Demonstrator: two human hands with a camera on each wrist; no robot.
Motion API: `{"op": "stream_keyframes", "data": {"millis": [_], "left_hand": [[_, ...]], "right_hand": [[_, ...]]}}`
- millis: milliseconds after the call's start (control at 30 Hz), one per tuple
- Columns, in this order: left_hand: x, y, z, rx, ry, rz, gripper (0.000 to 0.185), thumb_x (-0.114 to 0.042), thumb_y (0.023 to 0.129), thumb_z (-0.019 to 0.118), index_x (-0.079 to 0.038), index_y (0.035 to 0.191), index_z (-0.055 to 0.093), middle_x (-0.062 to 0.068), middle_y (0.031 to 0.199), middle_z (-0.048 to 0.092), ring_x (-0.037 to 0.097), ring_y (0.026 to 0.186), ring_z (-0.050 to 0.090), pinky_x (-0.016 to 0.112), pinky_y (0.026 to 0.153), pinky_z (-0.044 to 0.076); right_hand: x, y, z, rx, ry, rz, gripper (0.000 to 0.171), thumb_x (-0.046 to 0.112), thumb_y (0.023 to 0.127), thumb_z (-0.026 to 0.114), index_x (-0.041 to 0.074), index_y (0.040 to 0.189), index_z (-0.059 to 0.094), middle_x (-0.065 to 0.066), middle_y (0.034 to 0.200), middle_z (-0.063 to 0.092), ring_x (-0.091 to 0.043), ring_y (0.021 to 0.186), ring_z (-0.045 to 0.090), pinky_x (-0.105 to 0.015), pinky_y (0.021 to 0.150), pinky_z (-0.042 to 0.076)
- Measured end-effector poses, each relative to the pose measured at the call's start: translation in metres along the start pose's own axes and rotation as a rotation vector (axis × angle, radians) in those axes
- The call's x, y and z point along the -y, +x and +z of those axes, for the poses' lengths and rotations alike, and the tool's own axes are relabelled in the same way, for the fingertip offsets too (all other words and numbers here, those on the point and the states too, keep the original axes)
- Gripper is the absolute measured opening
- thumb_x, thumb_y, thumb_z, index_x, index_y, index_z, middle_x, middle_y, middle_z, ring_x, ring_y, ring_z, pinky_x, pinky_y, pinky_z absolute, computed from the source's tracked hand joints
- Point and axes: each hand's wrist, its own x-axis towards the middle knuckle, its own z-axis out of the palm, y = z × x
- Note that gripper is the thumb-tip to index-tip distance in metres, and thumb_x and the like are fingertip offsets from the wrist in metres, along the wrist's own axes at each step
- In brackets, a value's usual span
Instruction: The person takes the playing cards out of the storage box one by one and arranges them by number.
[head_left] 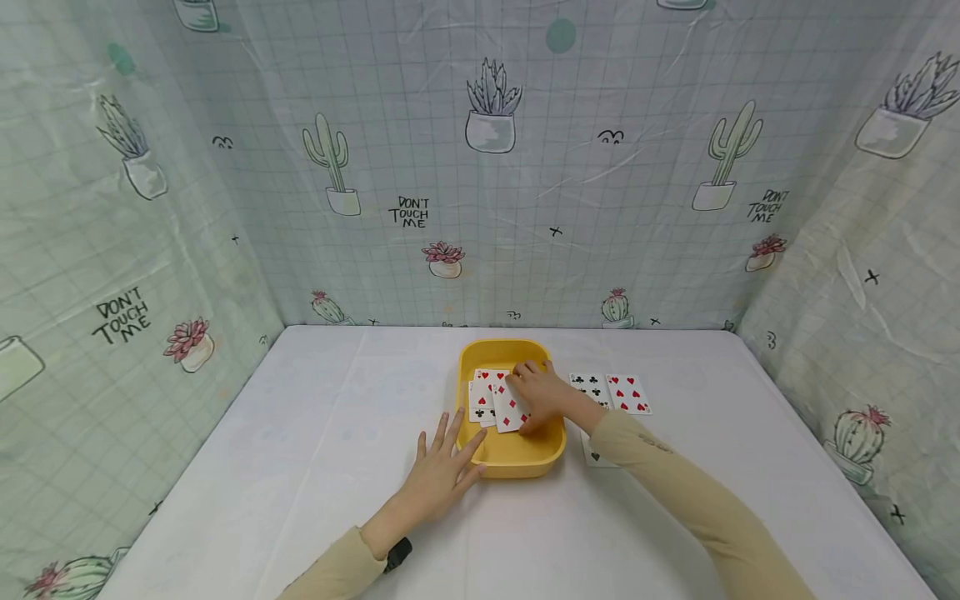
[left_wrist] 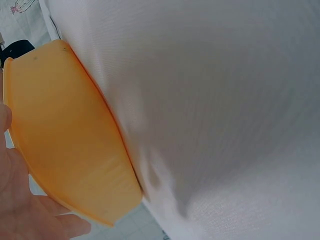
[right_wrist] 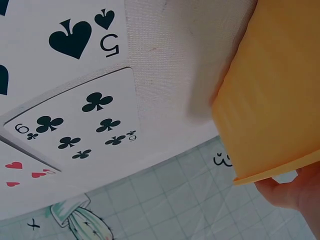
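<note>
We saw the right hand (head_left: 542, 392) inside the yellow basin (head_left: 517, 469), its fingers and thumb pinching the diamond card (head_left: 507, 410) above other cards (head_left: 482, 390). The left hand (head_left: 435, 479) grasped nothing, its fingers spread at the basin's near-left rim. At least 3 face-up cards (head_left: 627, 393) lay right of it on the bench (head_left: 337, 417). Picking 1 card seemed the present step; the next move, we judged, called for separating it carefully.
</note>
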Motion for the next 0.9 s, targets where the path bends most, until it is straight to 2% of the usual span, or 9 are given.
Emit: {"op": "stream_keyframes", "data": {"millis": [500,900], "left_hand": [[0.001,0.000,0.002,0.009,0.005,-0.008,0.053,-0.050,0.092,0.032,-0.026,0.139,0.031,0.013,0.151,0.008,0.041,0.136,0.011,0.067,0.096,0.020],[-0.001,-0.001,0.003,-0.002,0.001,-0.005,0.053,-0.049,0.092,0.034,-0.025,0.139,0.032,0.014,0.151,0.008,0.041,0.136,0.012,0.067,0.096,0.020]], "right_hand": [[0.002,-0.021,-0.018,-0.107,0.121,-0.022,0.090,0.051,0.061,0.075,0.006,0.131,0.040,-0.011,0.123,0.043,-0.029,0.117,0.036,-0.056,0.097,0.026],[-0.007,-0.040,-0.024,-0.115,0.128,0.002,0.089,0.050,0.062,0.074,0.007,0.132,0.040,-0.010,0.124,0.042,-0.028,0.117,0.033,-0.056,0.097,0.027]]}}
